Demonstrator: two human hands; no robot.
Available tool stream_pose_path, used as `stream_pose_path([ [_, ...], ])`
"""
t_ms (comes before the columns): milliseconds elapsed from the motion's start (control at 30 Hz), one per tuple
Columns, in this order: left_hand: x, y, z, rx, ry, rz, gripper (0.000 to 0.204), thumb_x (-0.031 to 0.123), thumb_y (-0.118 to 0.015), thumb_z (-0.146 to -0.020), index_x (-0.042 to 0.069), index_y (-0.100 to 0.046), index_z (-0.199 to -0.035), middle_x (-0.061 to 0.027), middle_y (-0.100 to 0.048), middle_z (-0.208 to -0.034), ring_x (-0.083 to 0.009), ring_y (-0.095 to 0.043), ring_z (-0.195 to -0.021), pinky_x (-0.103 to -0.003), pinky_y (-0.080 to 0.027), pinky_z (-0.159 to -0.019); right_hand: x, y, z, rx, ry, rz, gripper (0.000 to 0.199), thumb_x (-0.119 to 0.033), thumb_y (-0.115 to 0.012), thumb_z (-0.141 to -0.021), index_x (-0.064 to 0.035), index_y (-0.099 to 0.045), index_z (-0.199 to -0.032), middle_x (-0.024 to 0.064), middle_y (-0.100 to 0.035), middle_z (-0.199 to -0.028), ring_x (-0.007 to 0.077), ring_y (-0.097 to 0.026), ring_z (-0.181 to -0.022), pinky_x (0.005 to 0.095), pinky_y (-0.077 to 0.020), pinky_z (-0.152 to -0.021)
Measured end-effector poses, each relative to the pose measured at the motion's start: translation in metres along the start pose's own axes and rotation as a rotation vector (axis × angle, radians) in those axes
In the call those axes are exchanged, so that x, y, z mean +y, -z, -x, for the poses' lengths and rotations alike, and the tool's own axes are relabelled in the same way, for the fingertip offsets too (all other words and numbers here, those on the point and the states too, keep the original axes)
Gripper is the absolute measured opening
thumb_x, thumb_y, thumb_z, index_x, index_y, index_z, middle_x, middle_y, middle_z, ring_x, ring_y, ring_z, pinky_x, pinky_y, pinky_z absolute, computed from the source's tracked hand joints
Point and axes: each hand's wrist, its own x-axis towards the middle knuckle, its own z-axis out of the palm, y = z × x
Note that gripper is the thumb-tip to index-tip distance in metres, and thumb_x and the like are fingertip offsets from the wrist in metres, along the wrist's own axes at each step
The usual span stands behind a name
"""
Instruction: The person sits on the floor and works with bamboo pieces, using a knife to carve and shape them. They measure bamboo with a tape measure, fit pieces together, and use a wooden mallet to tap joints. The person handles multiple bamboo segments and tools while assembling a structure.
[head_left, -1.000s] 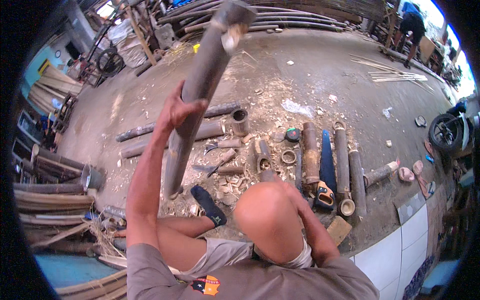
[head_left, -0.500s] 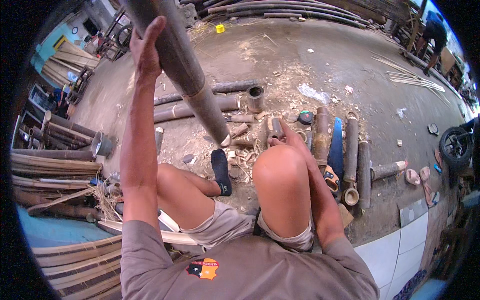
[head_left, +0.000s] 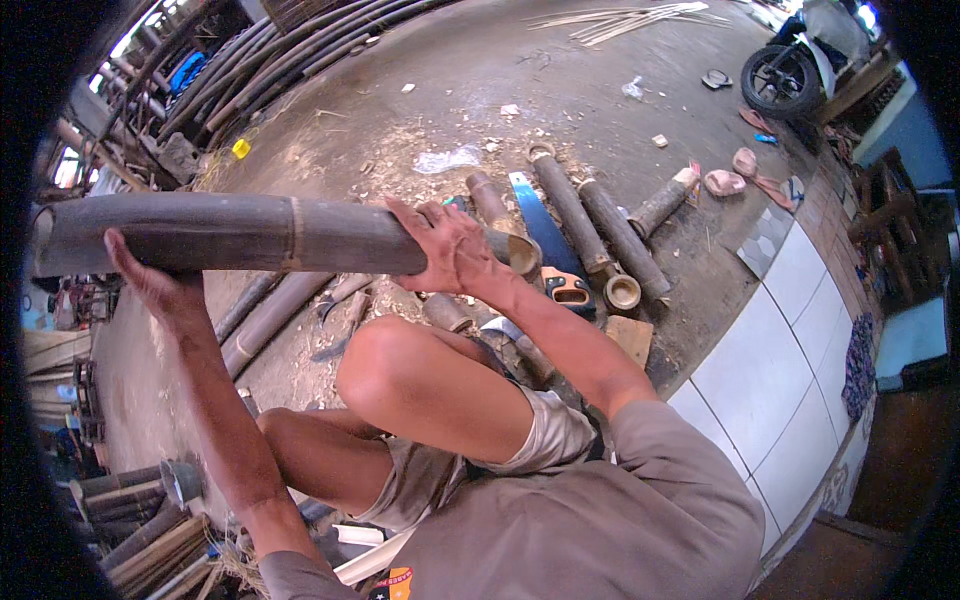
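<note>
Item: bamboo pole (head_left: 230,232), level above my raised knee, cut end at 3 o'clock. My left hand (head_left: 150,285) cups beneath it, fingers curled; my right hand (head_left: 450,245) wraps over, fingers spread. Best kept level, both grips firm.

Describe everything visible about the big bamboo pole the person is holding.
The bamboo pole is a thick, dark grey-brown culm section with a pale node ring around its middle. It lies roughly level across the view, lifted off the ground above the raised knee. Its right end is cut open and shows a hollow, pale rim. The left hand supports it from below near the left end; the right hand wraps over it close to the cut end.
</note>
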Motion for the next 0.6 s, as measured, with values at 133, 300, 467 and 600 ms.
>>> stream_pose_path([
  [133, -0.029, 0.024, -0.015, -0.175, 0.315, -0.238, 0.079, 0.059, -0.068, -0.096, 0.008, -0.047, -0.151, -0.0124, -0.057, -0.146, -0.0308, -0.059, -0.129, -0.051, -0.048, -0.106, 0.004, 0.026, 0.049, -0.025, -0.153, -0.028, 0.102, -0.040, -0.091, -0.065, -0.0135, -0.046, -0.153, 0.0225, -0.066, -0.122, 0.0397, -0.068, -0.110, 0.0477, -0.0550, -0.099],
  [300, -0.023, 0.016, 0.025, -0.796, 0.418, -0.691, 0.074, 0.054, -0.060, -0.102, 0.006, -0.046, -0.156, -0.0125, -0.065, -0.136, -0.0235, -0.065, -0.118, -0.039, -0.050, -0.101, 0.018, 0.070, 0.136, -0.040, -0.464, -0.015, 0.100, -0.037, -0.090, -0.067, -0.0094, -0.047, -0.152, 0.0254, -0.063, -0.137, 0.0398, -0.065, -0.123, 0.0463, -0.0538, -0.102],
  [467, -0.016, 0.037, 0.036, -0.973, 0.479, -0.790, 0.073, 0.054, -0.064, -0.098, 0.007, -0.052, -0.154, -0.0113, -0.066, -0.133, -0.0207, -0.065, -0.113, -0.036, -0.050, -0.099, 0.030, 0.114, 0.192, -0.136, -0.894, -0.039, 0.090, -0.035, -0.087, -0.074, -0.0044, -0.049, -0.150, 0.0267, -0.067, -0.131, 0.0387, -0.066, -0.124, 0.0452, -0.0523, -0.103],
  [600, -0.026, 0.043, 0.037, -0.958, 0.491, -0.822, 0.073, 0.055, -0.065, -0.098, 0.008, -0.053, -0.152, -0.0106, -0.067, -0.131, -0.0199, -0.065, -0.111, -0.035, -0.050, -0.097, 0.056, 0.125, 0.246, -0.116, -1.070, -0.020, 0.087, -0.038, -0.085, -0.077, -0.0041, -0.051, -0.149, 0.0266, -0.068, -0.129, 0.0404, -0.067, -0.120, 0.0479, -0.0521, -0.101],
])
